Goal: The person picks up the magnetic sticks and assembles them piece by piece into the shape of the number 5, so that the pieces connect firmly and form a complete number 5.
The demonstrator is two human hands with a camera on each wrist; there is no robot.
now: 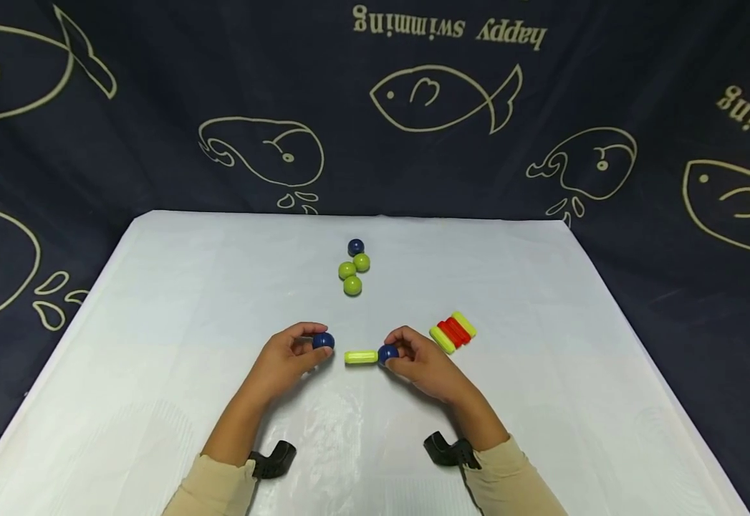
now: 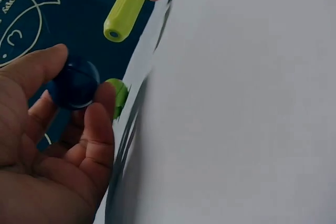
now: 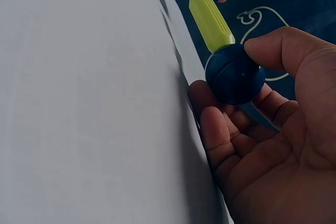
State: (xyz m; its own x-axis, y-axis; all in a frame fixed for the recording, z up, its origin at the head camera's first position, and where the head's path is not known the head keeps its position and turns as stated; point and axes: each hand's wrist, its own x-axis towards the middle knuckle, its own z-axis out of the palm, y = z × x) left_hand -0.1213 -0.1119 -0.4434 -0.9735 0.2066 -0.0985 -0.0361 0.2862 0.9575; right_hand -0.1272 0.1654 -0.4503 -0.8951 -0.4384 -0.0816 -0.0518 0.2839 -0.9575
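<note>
Between thumb and fingers my left hand (image 1: pixel 289 360) pinches a dark blue ball (image 2: pixel 74 83). My right hand (image 1: pixel 428 363) holds a second blue ball (image 3: pixel 235 74) the same way. A yellow-green ribbed rod (image 1: pixel 361 357) is joined end-on to the right hand's ball and points toward the left hand. Its free end, with a small dark spot in the middle, faces the left wrist view. In the head view a gap separates that end from the left hand's ball.
Farther back on the white table (image 1: pixel 233 272) sit a blue ball (image 1: pixel 356 247) and several green balls, one of them a green ball (image 1: pixel 352 286) at the front. Right of the right hand, red rods (image 1: pixel 455 331) lie side by side between yellow-green rods (image 1: pixel 463 325). A dark printed cloth (image 1: pixel 349 172) hangs behind.
</note>
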